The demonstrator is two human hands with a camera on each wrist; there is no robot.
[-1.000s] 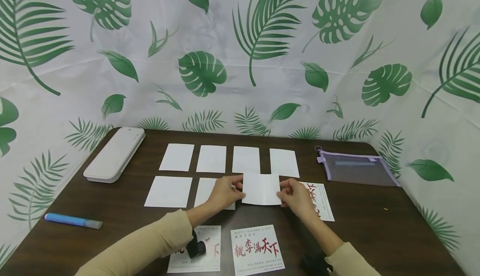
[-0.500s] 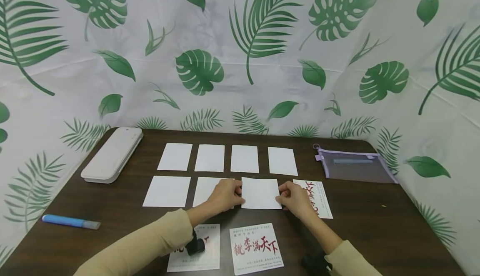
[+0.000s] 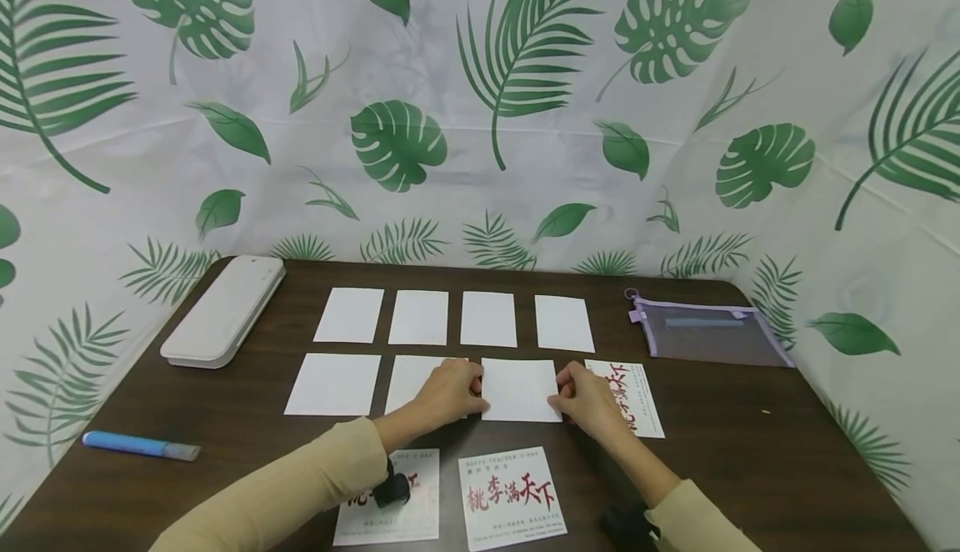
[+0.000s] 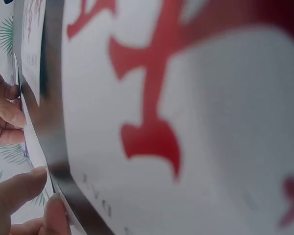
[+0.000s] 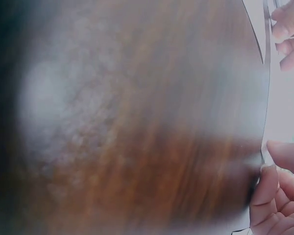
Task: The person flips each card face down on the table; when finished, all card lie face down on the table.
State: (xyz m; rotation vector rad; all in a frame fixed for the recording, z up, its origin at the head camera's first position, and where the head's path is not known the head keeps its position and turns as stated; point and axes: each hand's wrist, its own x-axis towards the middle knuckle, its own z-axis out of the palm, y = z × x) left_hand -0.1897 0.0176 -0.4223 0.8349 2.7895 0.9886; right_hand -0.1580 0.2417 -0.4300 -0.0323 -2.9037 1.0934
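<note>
While the left hand (image 3: 448, 392) pinched the left edge of a white card (image 3: 520, 391) and the right hand (image 3: 590, 402) pinched its right edge, I located that card between a blank card (image 3: 408, 377) and a sideways printed card (image 3: 637, 400). I could not tell whether its whole underside met the tabletop (image 3: 750, 477). Each hand covered part of the neighbour on its side. The left sleeve (image 3: 300, 485) and a black wrist device (image 3: 392, 489) obscured lettering on the left front card (image 3: 420, 519). On the right front card (image 3: 512, 502) I read "HAPPY TEACHER'S DAY" above red 桃李满天下; smaller lines were illegible. The left-wrist close-up showed cropped, blurred red strokes.
</note>
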